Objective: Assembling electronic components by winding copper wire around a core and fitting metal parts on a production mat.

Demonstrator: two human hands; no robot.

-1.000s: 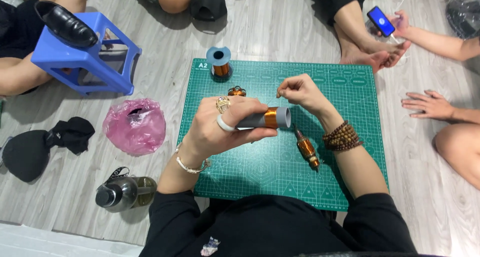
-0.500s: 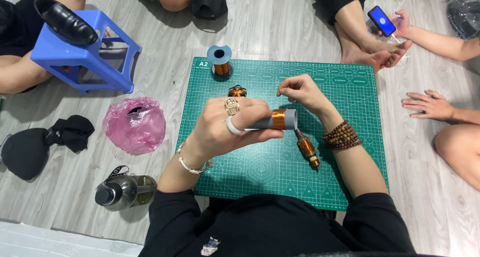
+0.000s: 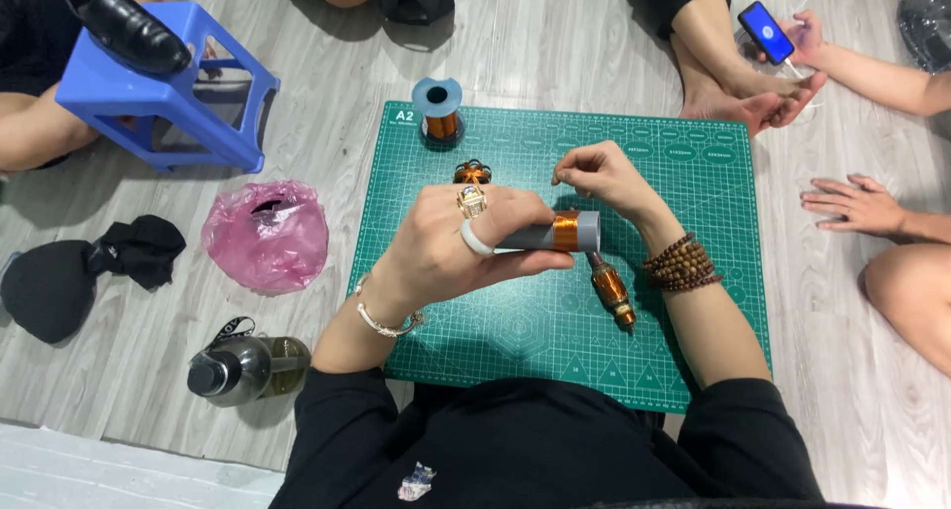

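I see my left hand (image 3: 451, 247) gripping a grey tube (image 3: 555, 234) banded with copper wire above the green cutting mat (image 3: 693, 301); my right hand (image 3: 604, 177) pinches closed just beyond the tube's end.

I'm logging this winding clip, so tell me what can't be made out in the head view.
- Grey tube: its left end is hidden inside the left hand.
- Wire at the right hand: too thin to see in the pinched fingertips.
- Small copper part: half hidden behind the left hand.
- Finished coil: its top is covered by the tube.
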